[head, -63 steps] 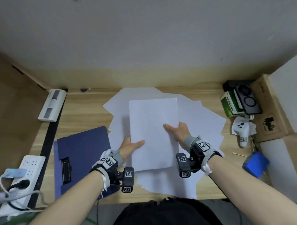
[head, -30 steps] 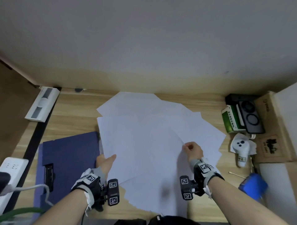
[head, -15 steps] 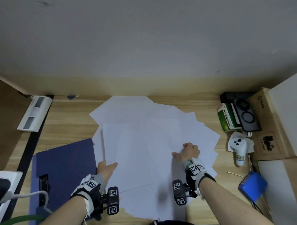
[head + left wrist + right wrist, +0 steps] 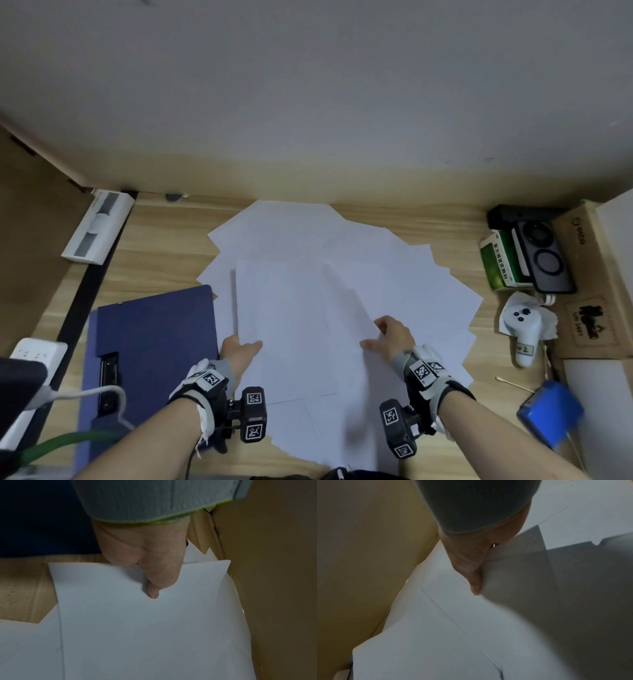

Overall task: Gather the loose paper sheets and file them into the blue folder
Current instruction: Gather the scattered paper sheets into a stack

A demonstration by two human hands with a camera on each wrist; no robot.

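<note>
White paper sheets [image 4: 404, 281] lie fanned over the middle of the wooden desk. The open blue folder [image 4: 150, 346] lies flat to their left, its black clip near the front. My left hand [image 4: 239, 353] pinches the left edge of the top sheet [image 4: 137, 628], with the thumb [image 4: 152, 588] on top and the fingers hidden beneath. My right hand [image 4: 390, 335] grips the near edge of another sheet [image 4: 539, 588] and holds it lifted off the pile, the thumb [image 4: 475, 582] lying against it.
A white power strip [image 4: 30, 370] and a cable lie at the far left, and a white bar-shaped device [image 4: 97, 228] sits at the back left. At the right are a green box [image 4: 500, 260], a phone [image 4: 544, 260], a white controller [image 4: 520, 329], a cardboard box [image 4: 592, 274] and a blue object [image 4: 551, 414].
My right hand has drawn in from the right part of the fan toward the middle, bringing a sheet with it. My left hand keeps its hold at the pile's left edge.
</note>
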